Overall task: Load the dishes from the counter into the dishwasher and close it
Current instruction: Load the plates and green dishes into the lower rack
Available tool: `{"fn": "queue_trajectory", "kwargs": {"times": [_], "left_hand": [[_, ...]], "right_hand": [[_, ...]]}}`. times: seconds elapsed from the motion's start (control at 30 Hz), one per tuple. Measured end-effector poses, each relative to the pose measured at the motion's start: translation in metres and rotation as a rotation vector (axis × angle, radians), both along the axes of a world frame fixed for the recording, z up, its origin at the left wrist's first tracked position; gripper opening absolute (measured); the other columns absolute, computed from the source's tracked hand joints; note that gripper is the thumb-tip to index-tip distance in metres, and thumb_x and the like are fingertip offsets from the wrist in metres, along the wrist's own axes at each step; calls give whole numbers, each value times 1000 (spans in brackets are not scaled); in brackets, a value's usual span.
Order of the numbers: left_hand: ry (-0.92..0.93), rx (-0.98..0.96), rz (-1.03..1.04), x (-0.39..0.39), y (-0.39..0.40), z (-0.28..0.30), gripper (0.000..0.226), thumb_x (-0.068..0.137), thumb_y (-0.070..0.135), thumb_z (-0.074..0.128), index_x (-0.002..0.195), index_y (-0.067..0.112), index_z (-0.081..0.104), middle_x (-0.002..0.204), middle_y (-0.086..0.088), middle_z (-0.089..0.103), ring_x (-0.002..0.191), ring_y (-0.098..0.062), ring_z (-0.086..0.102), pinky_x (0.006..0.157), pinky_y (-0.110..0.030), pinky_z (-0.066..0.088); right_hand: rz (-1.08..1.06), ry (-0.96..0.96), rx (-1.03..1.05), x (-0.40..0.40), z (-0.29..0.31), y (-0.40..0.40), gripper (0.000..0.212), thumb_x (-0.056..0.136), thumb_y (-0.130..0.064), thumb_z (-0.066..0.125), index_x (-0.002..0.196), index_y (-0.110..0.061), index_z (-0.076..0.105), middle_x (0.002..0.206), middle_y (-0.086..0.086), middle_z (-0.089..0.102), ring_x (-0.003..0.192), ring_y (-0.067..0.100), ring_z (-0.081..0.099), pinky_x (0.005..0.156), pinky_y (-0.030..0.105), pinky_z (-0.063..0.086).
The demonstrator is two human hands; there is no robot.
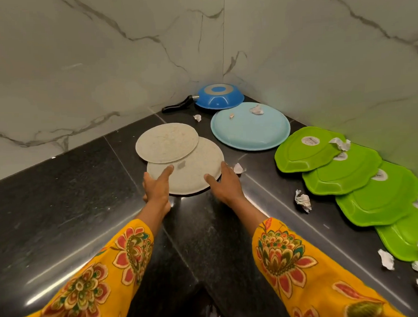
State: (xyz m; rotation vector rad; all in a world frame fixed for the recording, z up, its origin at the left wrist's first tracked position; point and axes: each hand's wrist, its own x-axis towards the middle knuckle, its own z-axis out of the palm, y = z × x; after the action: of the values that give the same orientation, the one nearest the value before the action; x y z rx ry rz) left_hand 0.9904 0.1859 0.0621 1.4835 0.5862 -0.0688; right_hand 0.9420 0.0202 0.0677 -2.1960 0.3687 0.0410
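Both hands, left hand (pixel 157 184) and right hand (pixel 224 182), fingers extended, touching the near white plate (pixel 194 173) on the counter (pixel 61 200); second white plate (pixel 166 142) overlaps its far edge, so lift evenly; blue plate (pixel 248 128) beyond

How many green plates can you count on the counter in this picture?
4, in an overlapping row along the right wall: farthest, second, third, and nearest, cut off by the picture's edge. More may lie beyond that edge.
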Motion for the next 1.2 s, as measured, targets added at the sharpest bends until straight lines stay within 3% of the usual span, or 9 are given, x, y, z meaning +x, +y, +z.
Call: {"fn": "queue_trajectory", "kwargs": {"times": [0.07, 0.1, 0.2, 0.43, 0.57, 0.63, 0.73, 0.97, 1.2], "left_hand": [[23, 19, 22, 3, -5, 5, 87, 51, 56, 76, 126, 27, 44, 141, -5, 40, 126, -30, 40, 106, -48, 37], [33, 43, 29, 1, -8, 11, 97, 60, 52, 76, 141, 22, 33, 148, -7, 32, 131, -31, 34, 109, -46, 33], [60, 145, 45, 2, -12, 7, 94, 79, 42, 71, 151, 16, 17, 153, -9, 20, 137, -32, 23, 109, -39, 27], [90, 177, 42, 5, -11, 5, 92, 77, 40, 75, 149, 15, 23, 149, -12, 19, 133, -34, 27, 106, -41, 33], [72, 202, 48, 7, -10, 1, 63, 77, 37, 74, 128, 15, 46, 138, -13, 28, 120, -32, 37, 99, -38, 41], [72, 206, 48, 7, -11, 0, 57, 77, 36, 74, 124, 15, 50, 136, -12, 30, 118, -31, 37, 94, -35, 41], [61, 233, 55, 3, -13, 3, 58, 80, 36, 72, 127, 13, 47, 137, -13, 32, 121, -31, 36, 91, -33, 38], [57, 286, 60, -4, -17, 7, 63, 83, 34, 69, 131, 12, 34, 141, -12, 31, 129, -32, 29, 108, -43, 32], [30, 238, 28, -10, -15, 9, 57, 85, 34, 67, 124, 10, 33, 137, -13, 37, 128, -32, 32, 106, -44, 35]], "right_hand": [[-24, -10, 1, 4, -4, 1, 75, 92, -44, 51, 149, -6, 19, 155, 11, 22, 144, 25, 18, 116, 36, 17], [-36, -15, 1, 5, -5, 2, 75, 92, -45, 50, 149, -6, 20, 155, 11, 22, 143, 25, 18, 116, 37, 17], [-52, -11, 6, 5, -8, 2, 74, 93, -47, 48, 149, -8, 19, 156, 11, 19, 144, 25, 15, 117, 38, 15], [-87, -30, 129, 3, -5, -4, 69, 93, -40, 51, 148, -9, 22, 156, 8, 21, 144, 23, 18, 116, 36, 18], [-133, -45, 255, 0, -1, -9, 64, 93, -36, 54, 147, -13, 27, 153, 6, 28, 140, 24, 28, 113, 35, 26], [-155, -53, 303, -2, 1, -10, 63, 93, -35, 55, 146, -14, 28, 152, 5, 30, 138, 24, 30, 111, 35, 28], [-178, -58, 337, -3, 1, -11, 61, 93, -33, 56, 145, -15, 30, 150, 5, 32, 136, 23, 33, 110, 35, 30], [-157, -47, 264, -6, 0, -10, 60, 91, -27, 59, 143, -13, 32, 153, 5, 26, 140, 22, 26, 115, 39, 25], [-184, -27, 276, -19, 0, -13, 61, 90, -25, 62, 142, -16, 33, 150, 3, 30, 136, 24, 32, 113, 38, 30]]}}
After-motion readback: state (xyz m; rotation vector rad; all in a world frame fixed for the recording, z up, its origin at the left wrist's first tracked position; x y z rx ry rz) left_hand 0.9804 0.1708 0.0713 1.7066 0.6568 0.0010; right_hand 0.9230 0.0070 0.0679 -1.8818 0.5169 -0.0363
